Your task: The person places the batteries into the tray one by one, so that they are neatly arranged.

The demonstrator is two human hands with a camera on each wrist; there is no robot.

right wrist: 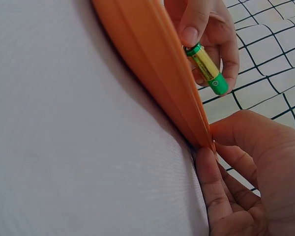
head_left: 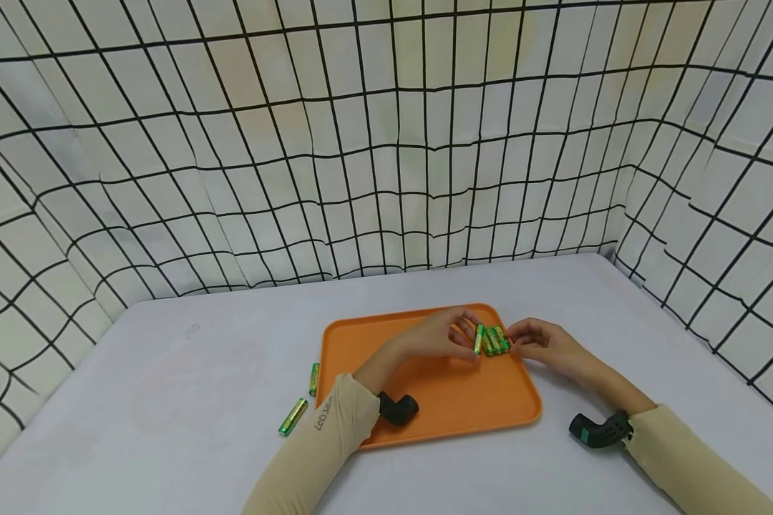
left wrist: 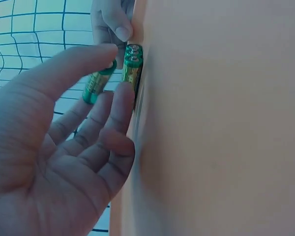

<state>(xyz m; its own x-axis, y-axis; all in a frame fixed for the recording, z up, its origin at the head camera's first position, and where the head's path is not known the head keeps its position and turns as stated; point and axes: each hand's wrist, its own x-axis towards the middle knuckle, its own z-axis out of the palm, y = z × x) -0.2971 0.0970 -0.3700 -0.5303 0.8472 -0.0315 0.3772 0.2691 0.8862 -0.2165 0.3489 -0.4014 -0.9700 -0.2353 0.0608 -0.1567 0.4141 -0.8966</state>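
Note:
My left hand (head_left: 434,335) is over the right part of the orange tray (head_left: 425,415). It pinches a green and gold battery (head_left: 479,340) by its ends between thumb and fingers. Right beside this one lie several like batteries (head_left: 494,341) side by side on the tray, near its right rim. At that rim is my right hand (head_left: 547,347), its thumb and fingers bent toward the nearest battery. The right wrist view shows these fingers (right wrist: 214,191) touching the tray's edge; the rim hides whether they also grip a battery.
Left of the tray, two more batteries lie on the white tabletop: one battery (head_left: 313,379) close against the rim and another battery (head_left: 293,417) nearer me. White walls with a black grid (head_left: 386,143) enclose the table at the back and sides.

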